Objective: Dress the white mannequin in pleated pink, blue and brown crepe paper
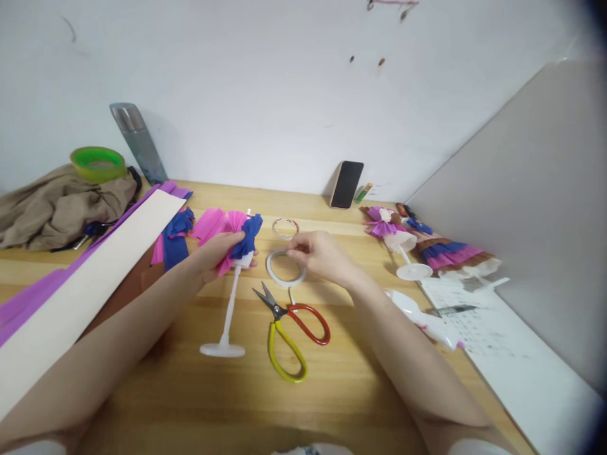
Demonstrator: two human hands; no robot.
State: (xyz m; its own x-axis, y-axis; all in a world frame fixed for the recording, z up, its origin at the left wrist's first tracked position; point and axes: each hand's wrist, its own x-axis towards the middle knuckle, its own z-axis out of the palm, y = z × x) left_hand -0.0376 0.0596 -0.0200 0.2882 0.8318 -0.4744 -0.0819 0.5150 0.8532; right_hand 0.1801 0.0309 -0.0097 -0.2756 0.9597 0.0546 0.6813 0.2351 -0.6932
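My left hand (220,254) is closed around a small white plastic figure on a stand (229,309), its top wrapped in gathered blue crepe paper (249,237). Pink crepe paper (211,224) spreads out behind those fingers. The stand's round base hangs toward me. Thumb and fingers of my right hand (315,253) are pinched at the upper right edge of a narrow roll of white tape (272,273). Just below the roll lie scissors (277,311) with one red and one yellow handle, blades partly open. A small whitish strip (291,296) touches them.
A thin ring (285,220) lies behind the tape. Paper strips (99,272), a brown cloth (57,205), green tape (98,164) and a bottle (140,142) are on the left. A phone (347,184) leans on the wall. Paper-dressed figures (453,253) and a written sheet (502,341) lie right.
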